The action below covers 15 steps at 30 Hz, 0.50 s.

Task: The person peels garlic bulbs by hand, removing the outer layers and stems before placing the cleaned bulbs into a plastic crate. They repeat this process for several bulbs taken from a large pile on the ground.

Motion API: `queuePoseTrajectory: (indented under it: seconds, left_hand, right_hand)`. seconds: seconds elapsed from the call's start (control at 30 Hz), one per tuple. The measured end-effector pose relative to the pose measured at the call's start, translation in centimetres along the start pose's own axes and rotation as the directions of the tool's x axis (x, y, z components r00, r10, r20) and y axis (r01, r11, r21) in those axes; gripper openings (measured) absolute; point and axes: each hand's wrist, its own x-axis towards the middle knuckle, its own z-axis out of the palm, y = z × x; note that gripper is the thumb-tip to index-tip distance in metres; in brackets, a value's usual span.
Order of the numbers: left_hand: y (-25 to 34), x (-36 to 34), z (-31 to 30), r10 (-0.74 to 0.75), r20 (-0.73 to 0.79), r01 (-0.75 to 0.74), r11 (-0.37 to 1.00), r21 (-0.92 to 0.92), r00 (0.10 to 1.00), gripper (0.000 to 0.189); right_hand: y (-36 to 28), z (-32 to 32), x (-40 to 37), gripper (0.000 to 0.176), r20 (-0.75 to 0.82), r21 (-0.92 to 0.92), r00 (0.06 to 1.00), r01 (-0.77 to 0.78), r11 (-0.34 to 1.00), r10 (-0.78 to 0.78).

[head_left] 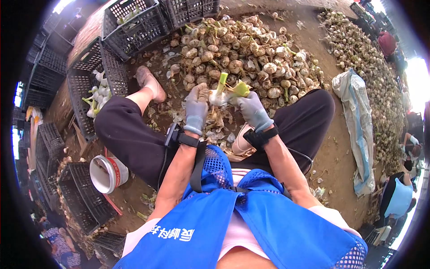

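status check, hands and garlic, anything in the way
Left hand gripping garlic bulb, green stem up. Right hand at bulb's other side. Garlic pile just beyond; nothing visibly blocking either hand.

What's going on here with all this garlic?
A person in a blue vest holds a white garlic bulb in the gloved left hand; the right hand grips greenish husk beside it. Dirtier bulbs lie heaped ahead on the ground, and a black crate on the left holds whiter bulbs.
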Motion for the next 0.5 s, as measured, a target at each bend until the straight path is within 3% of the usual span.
queuePoseTrajectory:
  seconds: [0.07,0.1,0.13,0.17,0.2,0.23,0.27,0.3,0.37,0.4,0.43,0.47,0.5]
  left_hand:
    - [1.8,-1.3,1.3,0.191,0.082,-0.186,0.981,-0.062,0.978,0.024]
    - [3.0,-2.2,1.6,0.169,0.126,-0.195,0.951,0.238,0.978,0.024]
    - [2.0,-2.0,1.2,0.163,0.124,-0.189,0.951,0.243,0.979,0.024]
    - [0.8,-1.5,0.6,0.008,0.18,0.006,0.997,-0.08,0.984,0.025]
    - [-0.3,-0.9,-0.1,-0.117,0.279,0.221,0.899,-0.378,0.953,0.026]
    - [-0.1,-0.7,-0.5,-0.128,0.353,0.278,0.868,-0.413,0.927,0.024]
    - [0.7,-0.7,-0.1,-0.131,0.35,0.278,0.867,-0.413,0.927,0.024]
    - [1.4,-0.6,0.7,-0.119,0.271,0.257,0.79,-0.556,0.955,0.023]
    - [2.2,-0.6,1.0,-0.172,0.18,0.248,0.611,-0.752,0.969,0.022]
    - [2.5,-1.2,0.7,-0.114,0.217,0.239,0.634,-0.736,0.97,0.025]
    - [3.1,-1.5,0.4,-0.158,0.236,0.283,0.603,-0.746,0.959,0.026]
    - [3.3,-1.6,0.2,-0.202,0.255,0.326,0.571,-0.753,0.945,0.028]
    - [3.3,-1.6,0.1,-0.203,0.256,0.327,0.572,-0.752,0.945,0.028]
  right_hand:
    - [0.4,1.5,0.3,0.024,-0.046,-0.137,0.981,0.183,0.974,-0.191]
    - [0.9,1.5,0.4,0.027,0.0,-0.234,0.985,0.167,0.958,-0.172]
    - [1.6,1.5,0.5,0.03,0.049,-0.329,0.988,0.153,0.932,-0.145]
    - [0.8,1.6,0.1,0.027,0.079,-0.282,0.993,0.109,0.953,-0.091]
    - [-0.1,1.5,-0.4,0.024,0.112,-0.236,0.993,0.064,0.97,-0.038]
    - [0.5,0.8,0.1,0.021,0.068,-0.096,0.994,0.088,0.991,-0.082]
    - [0.7,0.0,0.9,0.018,0.015,0.043,0.992,0.121,0.992,-0.122]
    - [0.7,-1.2,1.3,0.017,0.0,0.116,0.993,0.114,0.987,-0.115]
    - [0.4,-2.7,2.1,0.018,-0.093,0.124,0.992,0.091,0.988,-0.08]
    - [1.7,-3.6,3.4,0.018,-0.162,0.167,0.985,0.083,0.982,-0.056]
    - [2.1,-3.9,4.3,0.018,-0.164,0.167,0.985,0.084,0.982,-0.057]
    - [2.6,-4.0,4.9,0.021,-0.286,-0.168,0.955,0.026,0.985,-0.074]
    - [3.3,-4.1,5.7,0.023,-0.389,-0.474,0.912,-0.077,0.877,-0.13]
